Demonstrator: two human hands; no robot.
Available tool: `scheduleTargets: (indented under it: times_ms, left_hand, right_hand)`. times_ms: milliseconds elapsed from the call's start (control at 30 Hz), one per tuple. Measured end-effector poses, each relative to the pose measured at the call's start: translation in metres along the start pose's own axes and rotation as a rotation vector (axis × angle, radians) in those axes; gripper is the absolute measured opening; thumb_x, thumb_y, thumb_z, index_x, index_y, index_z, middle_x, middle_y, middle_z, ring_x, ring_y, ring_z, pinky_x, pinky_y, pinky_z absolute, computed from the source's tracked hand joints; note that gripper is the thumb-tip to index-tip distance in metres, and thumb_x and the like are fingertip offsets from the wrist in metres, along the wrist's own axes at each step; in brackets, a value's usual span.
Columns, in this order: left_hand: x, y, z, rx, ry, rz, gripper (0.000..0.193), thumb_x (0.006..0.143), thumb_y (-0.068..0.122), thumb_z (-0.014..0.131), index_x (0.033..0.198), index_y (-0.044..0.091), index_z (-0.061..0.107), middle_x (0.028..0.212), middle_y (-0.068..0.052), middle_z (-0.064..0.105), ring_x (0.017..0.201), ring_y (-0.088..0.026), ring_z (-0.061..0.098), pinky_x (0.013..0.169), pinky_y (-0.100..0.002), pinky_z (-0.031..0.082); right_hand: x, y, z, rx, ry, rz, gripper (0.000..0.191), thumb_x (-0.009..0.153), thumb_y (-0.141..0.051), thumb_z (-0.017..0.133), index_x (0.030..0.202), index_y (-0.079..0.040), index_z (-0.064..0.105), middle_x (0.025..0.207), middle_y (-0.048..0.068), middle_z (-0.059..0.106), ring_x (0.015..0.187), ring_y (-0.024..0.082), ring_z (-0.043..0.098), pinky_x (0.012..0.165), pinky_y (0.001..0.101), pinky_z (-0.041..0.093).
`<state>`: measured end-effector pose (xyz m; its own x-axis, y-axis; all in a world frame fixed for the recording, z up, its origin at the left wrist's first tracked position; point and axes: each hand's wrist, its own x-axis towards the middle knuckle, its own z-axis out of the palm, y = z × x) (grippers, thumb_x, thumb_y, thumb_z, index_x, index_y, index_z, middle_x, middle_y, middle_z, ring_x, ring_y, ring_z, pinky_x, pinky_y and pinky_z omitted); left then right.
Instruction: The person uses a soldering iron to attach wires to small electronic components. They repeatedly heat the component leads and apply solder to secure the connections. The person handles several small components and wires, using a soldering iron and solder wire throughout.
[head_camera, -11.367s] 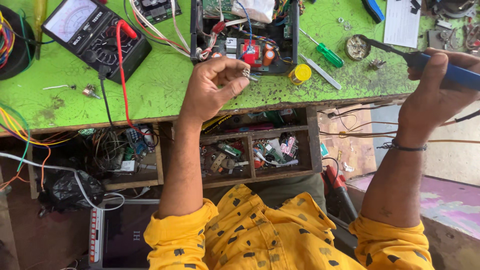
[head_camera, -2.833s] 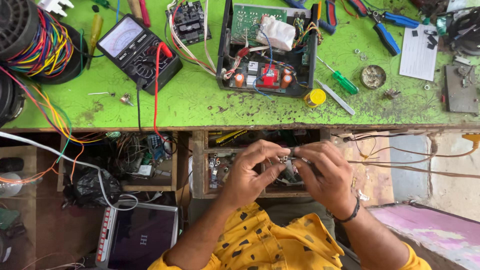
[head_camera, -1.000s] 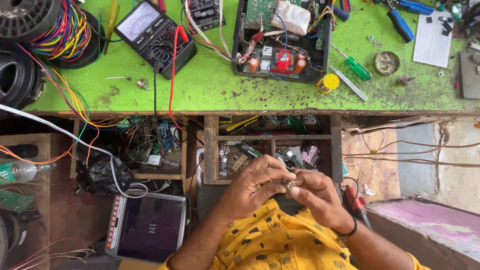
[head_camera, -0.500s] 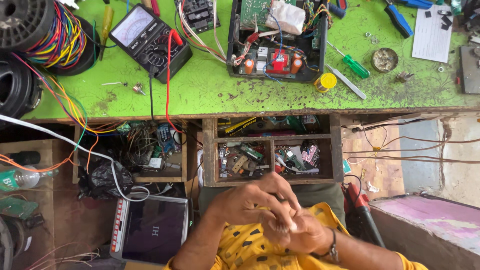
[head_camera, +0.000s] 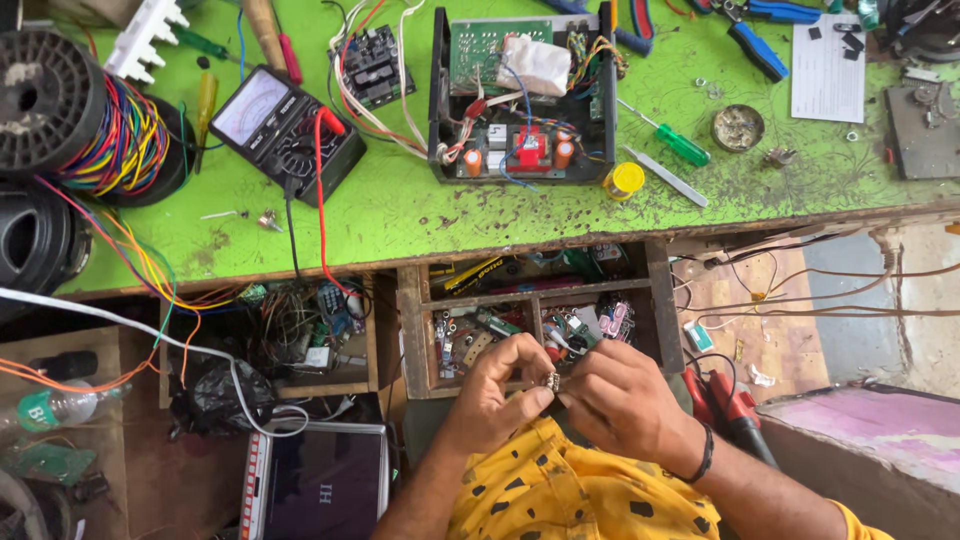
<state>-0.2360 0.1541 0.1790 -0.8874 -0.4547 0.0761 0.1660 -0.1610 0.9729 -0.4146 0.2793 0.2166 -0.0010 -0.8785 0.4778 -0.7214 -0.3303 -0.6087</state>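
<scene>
Head view: left hand (head_camera: 495, 400) and right hand (head_camera: 625, 400) meet near body, below open parts drawer (head_camera: 535, 320). Fingertips of both pinch small metallic component (head_camera: 552, 381) between them — held in air, just near of drawer. Far: green workbench (head_camera: 420, 215), opened circuit chassis (head_camera: 525, 95), analog multimeter (head_camera: 285, 125) at left.

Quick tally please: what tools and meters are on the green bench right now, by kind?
Green-handled screwdrivers: 1
Yellow-handled screwdrivers: 1
Blue-handled pliers: 1
Black analogue multimeters: 1
Metal tweezers: 1
Total: 5
</scene>
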Motion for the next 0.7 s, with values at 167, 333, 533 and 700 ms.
scheduleTargets:
  times_ms: [167,333,533,700]
  left_hand:
    - [0.01,-0.003,0.015,-0.011,0.12,-0.079,0.019,0.099,0.019,0.067,0.111,0.005,0.061,0.099,0.0,0.057,0.094,-0.009,0.053,0.088,-0.026,0.048]
    - [0.051,0.044,0.0,0.362,0.167,0.042,0.038,0.098,0.031,0.067,0.127,0.007,0.061,0.115,-0.002,0.067,0.098,-0.012,0.062,0.087,-0.029,0.053]
    - [0.159,0.106,-0.037,0.767,0.325,0.394,0.027,0.105,0.029,0.07,0.118,0.005,0.067,0.115,-0.006,0.071,0.101,-0.016,0.067,0.091,-0.033,0.053]
    - [0.176,0.106,-0.062,0.766,0.386,0.378,0.022,0.104,0.018,0.072,0.12,0.003,0.067,0.111,-0.006,0.071,0.095,-0.013,0.066,0.08,-0.029,0.053]
  right_hand:
    - [0.004,0.003,-0.004,-0.095,0.035,0.049,0.019,0.073,-0.007,0.075,0.085,-0.008,0.06,0.085,0.005,0.065,0.076,0.026,0.062,0.065,0.0385,0.051]
    - [0.032,0.038,-0.021,-0.07,0.227,0.37,0.011,0.085,-0.005,0.074,0.089,-0.004,0.063,0.083,0.01,0.062,0.078,0.029,0.062,0.067,0.0399,0.05]
    - [0.079,0.094,-0.016,-0.342,0.3,0.243,0.008,0.093,-0.009,0.076,0.1,-0.005,0.074,0.087,0.01,0.064,0.081,0.03,0.064,0.07,0.041,0.051]
    - [0.083,0.104,-0.004,-0.5,0.285,0.319,0.013,0.091,-0.016,0.079,0.102,-0.009,0.078,0.079,0.007,0.064,0.072,0.027,0.064,0.063,0.0388,0.049]
